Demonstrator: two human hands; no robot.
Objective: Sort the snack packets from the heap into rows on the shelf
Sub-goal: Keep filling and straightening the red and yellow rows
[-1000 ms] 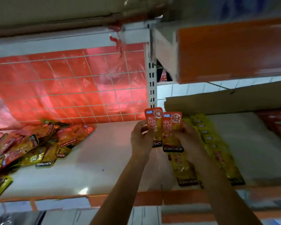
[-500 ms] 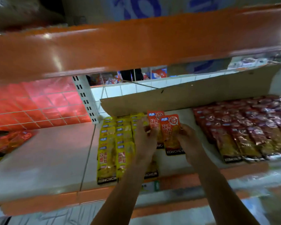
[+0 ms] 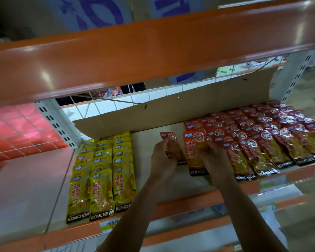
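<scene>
Worn on the head, one wide-angle view only. Looks forward and down from close to the shelf, facing the far cardboard backing, beneath the upper shelf edge.

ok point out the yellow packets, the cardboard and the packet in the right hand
yellow packets (image 3: 102, 190): head view, middle row's front packet.
cardboard (image 3: 180, 108): head view, its bare face.
right-hand packet (image 3: 190, 153): head view, its printed front.

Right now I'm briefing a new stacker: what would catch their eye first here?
At centre, the left hand grips one orange packet and the right hand a second orange packet. Yellow packet rows lie to their left, red packet rows to their right, under a glossy orange beam.
</scene>
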